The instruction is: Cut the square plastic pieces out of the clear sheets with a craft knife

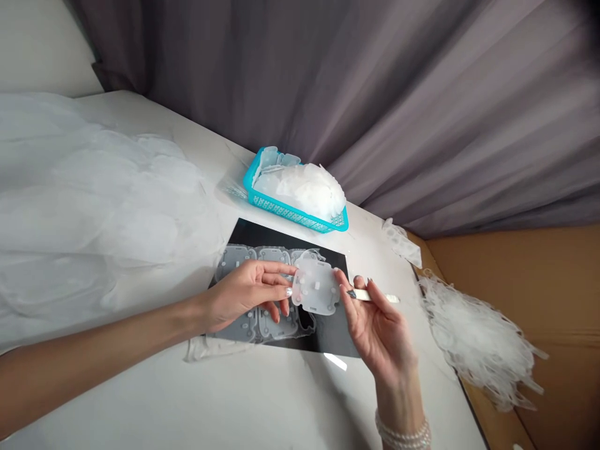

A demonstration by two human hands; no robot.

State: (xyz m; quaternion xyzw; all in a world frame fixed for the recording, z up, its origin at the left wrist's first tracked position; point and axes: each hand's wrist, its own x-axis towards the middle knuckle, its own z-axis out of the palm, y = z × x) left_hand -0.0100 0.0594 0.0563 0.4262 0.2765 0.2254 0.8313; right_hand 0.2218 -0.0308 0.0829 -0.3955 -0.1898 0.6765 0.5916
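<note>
Held mid-frame: clear plastic piece (pixel 315 287) pinched by left hand (pixel 244 294) fingertips; right hand (pixel 375 325) closed on small blade (pixel 372 296), thumb touching piece.

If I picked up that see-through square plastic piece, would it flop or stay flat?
The translucent rounded-square plastic piece probably stays fairly flat: it sits unbent between the left hand and right hand. It looks thin, so likely very light and bendy.

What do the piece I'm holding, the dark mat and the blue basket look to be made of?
Piece, pinched between the left hand and right hand: probably thin translucent plastic, frosted and matte, its edges cleanly cut.
Dark mat: a flat black sheet with a glossy finish; a bright reflection shows near its front edge.
Basket: likely moulded plastic, turquoise, with lattice walls.
</note>
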